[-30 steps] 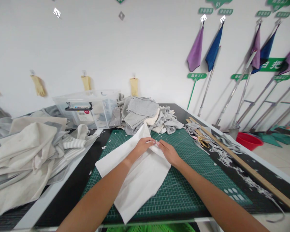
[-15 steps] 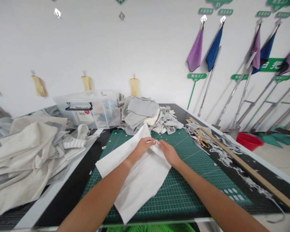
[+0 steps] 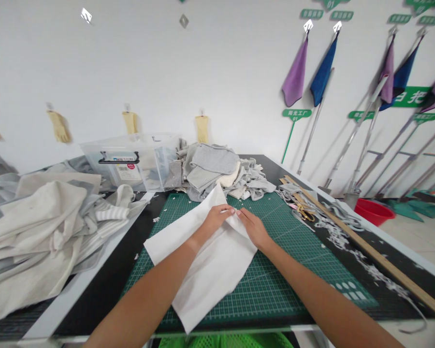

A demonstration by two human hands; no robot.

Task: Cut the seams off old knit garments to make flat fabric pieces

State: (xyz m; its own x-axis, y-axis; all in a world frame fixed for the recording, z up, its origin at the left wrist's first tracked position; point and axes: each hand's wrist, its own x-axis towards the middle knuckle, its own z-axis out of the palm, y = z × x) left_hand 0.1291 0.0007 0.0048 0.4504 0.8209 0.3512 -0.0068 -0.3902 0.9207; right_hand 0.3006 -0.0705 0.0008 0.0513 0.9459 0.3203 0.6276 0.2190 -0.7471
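Note:
A piece of white fabric [image 3: 210, 285] lies over the green cutting mat [image 3: 275, 270], one corner pointing away from me. Near its far right edge, my left hand [image 3: 217, 217] pinches the cloth between thumb and fingers. My right hand [image 3: 252, 226] grips the same edge just beside it, so the fingertips of both hands almost meet. Between them the fabric is bunched up slightly. The right thumb is mostly hidden behind the fingers.
Grey and cream cloth pieces [image 3: 213, 166] are heaped behind the mat, beside a clear plastic box [image 3: 130, 164]. More fabric [image 3: 39, 232] piles up at left. On the right lie gold-handled scissors [image 3: 304, 212], a long wooden strip [image 3: 369, 251] and white scraps [image 3: 335, 234].
Both hands keep their pinch on the white fabric in nearly the same place. The view has shifted very slightly; nothing else has visibly moved.

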